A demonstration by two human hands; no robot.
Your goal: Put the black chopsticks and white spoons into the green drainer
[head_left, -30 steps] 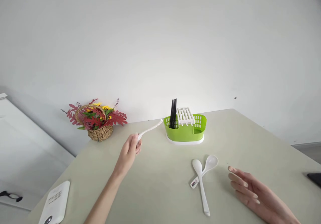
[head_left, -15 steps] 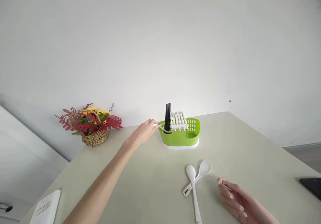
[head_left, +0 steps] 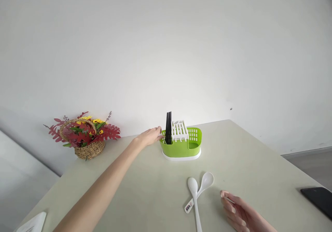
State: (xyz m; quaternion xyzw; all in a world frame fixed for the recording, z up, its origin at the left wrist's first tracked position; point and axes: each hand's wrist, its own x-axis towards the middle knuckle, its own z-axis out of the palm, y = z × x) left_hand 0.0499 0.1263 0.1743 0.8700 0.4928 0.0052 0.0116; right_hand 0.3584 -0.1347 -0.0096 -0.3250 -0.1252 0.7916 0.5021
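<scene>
My left hand (head_left: pixel 150 136) reaches far out to the left rim of a green cutlery holder (head_left: pixel 181 149), fingers stretched toward it and touching the edge. No spoon shows in that hand. Black chopsticks (head_left: pixel 168 128) stand upright in the holder's left part, beside a white slotted insert (head_left: pixel 179 129). Two white spoons (head_left: pixel 195 194) lie crossed on the table in front of the holder, one with a barcode label on its handle. My right hand (head_left: pixel 242 215) rests on the table just right of them, fingers loosely apart and holding nothing.
A wicker basket of red and yellow flowers (head_left: pixel 84 140) stands at the table's back left. A black phone (head_left: pixel 319 198) lies at the right edge. A white flat object (head_left: pixel 32 223) sits at the near left corner. The beige table (head_left: pixel 145 190) meets a white wall behind.
My left hand carried a white spoon to the holder and lowered it in; the spoon is now out of sight. The view shifted right, and my right hand drew back slightly.
</scene>
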